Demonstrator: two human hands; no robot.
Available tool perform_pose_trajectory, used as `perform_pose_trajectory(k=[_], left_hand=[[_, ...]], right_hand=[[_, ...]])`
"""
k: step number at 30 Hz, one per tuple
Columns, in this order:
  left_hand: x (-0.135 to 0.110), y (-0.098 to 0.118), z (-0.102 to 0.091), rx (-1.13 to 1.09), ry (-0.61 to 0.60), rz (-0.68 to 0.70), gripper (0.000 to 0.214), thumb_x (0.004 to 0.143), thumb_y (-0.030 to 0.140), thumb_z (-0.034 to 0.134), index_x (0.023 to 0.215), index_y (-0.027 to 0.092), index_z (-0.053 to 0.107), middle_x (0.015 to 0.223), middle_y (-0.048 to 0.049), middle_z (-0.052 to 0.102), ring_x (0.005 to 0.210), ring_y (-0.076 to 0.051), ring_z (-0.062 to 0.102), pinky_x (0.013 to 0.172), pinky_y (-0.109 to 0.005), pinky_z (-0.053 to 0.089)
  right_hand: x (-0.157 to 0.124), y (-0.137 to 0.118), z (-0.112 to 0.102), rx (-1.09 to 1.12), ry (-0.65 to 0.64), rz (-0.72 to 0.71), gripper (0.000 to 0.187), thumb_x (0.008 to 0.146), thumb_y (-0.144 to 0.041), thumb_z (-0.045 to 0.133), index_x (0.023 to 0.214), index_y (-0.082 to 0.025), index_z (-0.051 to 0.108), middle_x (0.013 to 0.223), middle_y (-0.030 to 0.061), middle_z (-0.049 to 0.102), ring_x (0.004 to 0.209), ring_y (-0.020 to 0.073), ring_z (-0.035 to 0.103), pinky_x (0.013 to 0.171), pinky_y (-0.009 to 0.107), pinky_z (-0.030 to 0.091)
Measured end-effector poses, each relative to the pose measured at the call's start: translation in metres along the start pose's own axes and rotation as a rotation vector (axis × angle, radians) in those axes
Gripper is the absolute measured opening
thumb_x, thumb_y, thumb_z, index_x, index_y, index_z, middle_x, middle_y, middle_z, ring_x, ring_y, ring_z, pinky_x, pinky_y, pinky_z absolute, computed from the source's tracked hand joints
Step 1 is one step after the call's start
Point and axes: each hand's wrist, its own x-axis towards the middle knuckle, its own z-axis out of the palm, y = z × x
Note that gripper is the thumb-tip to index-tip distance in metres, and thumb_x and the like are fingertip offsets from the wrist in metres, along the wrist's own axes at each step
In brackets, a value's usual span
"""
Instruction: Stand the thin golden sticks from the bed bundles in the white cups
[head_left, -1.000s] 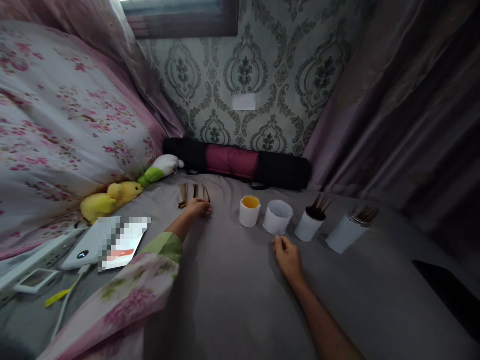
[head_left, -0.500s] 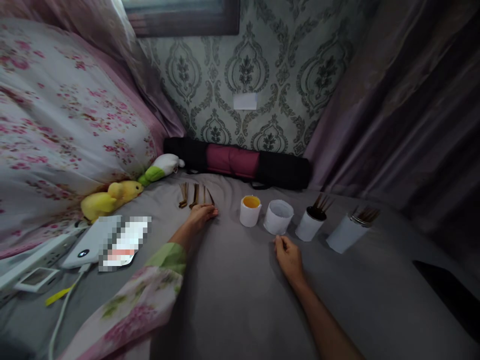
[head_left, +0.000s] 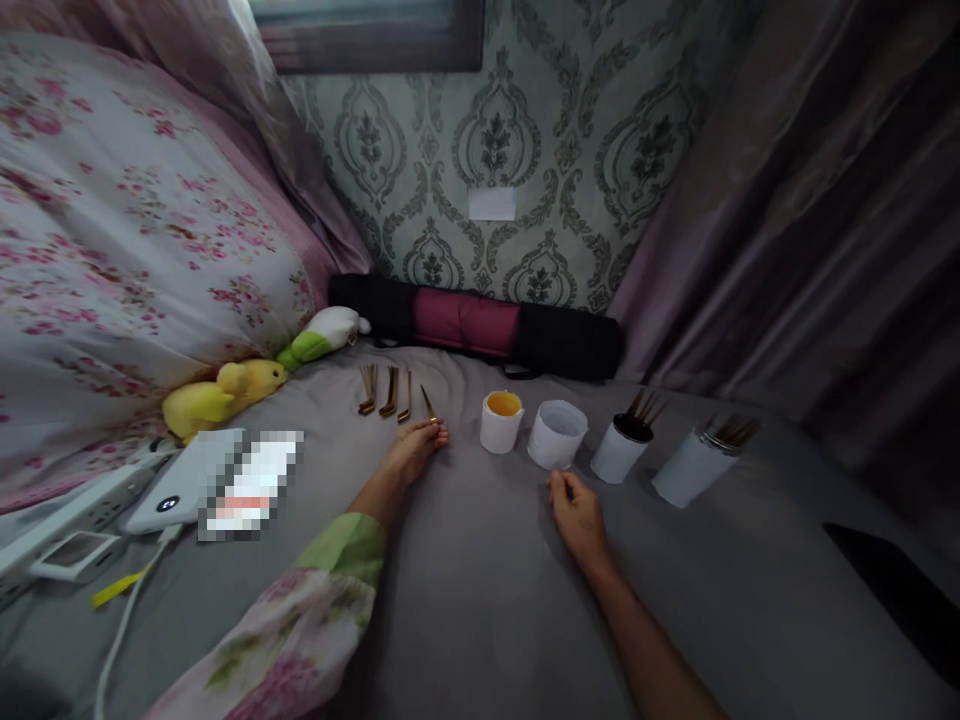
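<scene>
Left of centre: my left hand (head_left: pixel 417 450) pinches a gold utensil (head_left: pixel 427 403) beside the row of three (head_left: pixel 388 391) on the bed (head_left: pixel 480 600). My right hand (head_left: pixel 579 512) lies curled near the white cup (head_left: pixel 556 433); I cannot tell its contents. I judge this the laying-out step; next calls for a parallel release.

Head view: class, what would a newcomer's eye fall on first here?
Four white cups in a row on the grey sheet, the right two holding brown sticks. The left hand touches a gold piece beside three more; a yellow plush toy lies far left.
</scene>
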Motion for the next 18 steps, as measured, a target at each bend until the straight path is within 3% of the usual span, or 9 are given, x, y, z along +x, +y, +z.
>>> perform_pose_trajectory(k=[18], left_hand=[[-0.035, -0.024, 0.015, -0.101, -0.052, 0.015, 0.015, 0.074, 0.007, 0.053, 0.087, 0.009, 0.058, 0.072, -0.0068, 0.063, 0.054, -0.007, 0.056, 0.049, -0.017, 0.045]], right_hand=[[0.001, 0.0, 0.001, 0.011, -0.002, 0.002, 0.039, 0.081, -0.046, 0.035, 0.069, -0.015, 0.056, 0.058, 0.0029, 0.056, 0.052, 0.013, 0.049, 0.05, 0.022, 0.034]])
